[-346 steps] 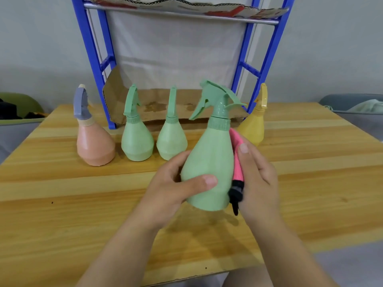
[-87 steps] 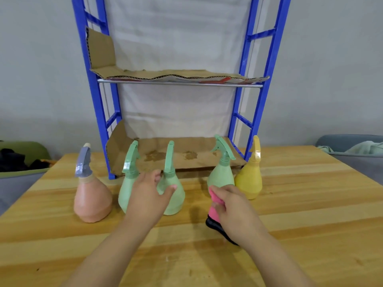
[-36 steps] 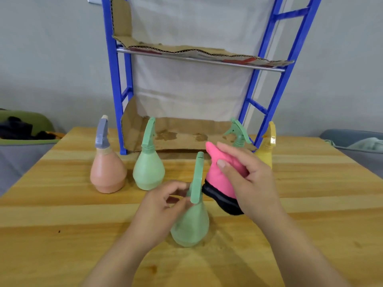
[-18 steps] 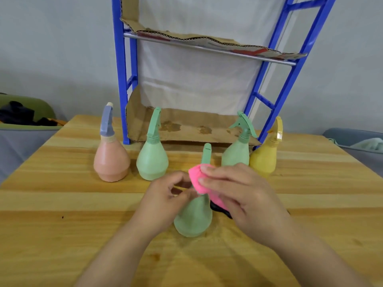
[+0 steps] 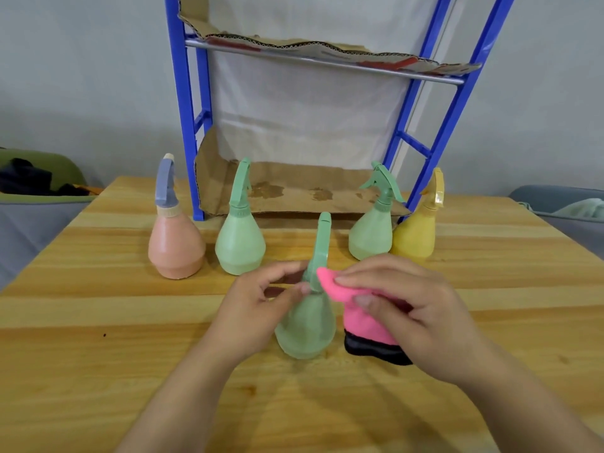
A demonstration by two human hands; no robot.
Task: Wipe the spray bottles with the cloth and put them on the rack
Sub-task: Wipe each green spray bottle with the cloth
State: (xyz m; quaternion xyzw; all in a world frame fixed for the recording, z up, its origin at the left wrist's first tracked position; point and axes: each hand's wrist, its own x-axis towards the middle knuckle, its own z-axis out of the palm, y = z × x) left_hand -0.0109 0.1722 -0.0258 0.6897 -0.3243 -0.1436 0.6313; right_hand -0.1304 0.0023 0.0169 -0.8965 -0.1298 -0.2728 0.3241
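Head view: left hand [image 5: 258, 308] pinches the neck of an upright green spray bottle [image 5: 307, 325] near the desk's [image 5: 98, 371] front edge; right hand [image 5: 415, 318] presses a pink cloth [image 5: 356, 308] against its right side, rack [image 5: 189, 125] beyond.

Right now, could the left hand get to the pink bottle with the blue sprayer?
Probably yes. The pink bottle stands alone at the row's left end with bare table before it, but the left hand would first have to let go of the green bottle.

A pale grey plaster wall [image 5: 81, 76] is seen behind a light wooden plank tabletop [image 5: 98, 371]; a white cloth sheet [image 5: 304, 109] is hung against it.
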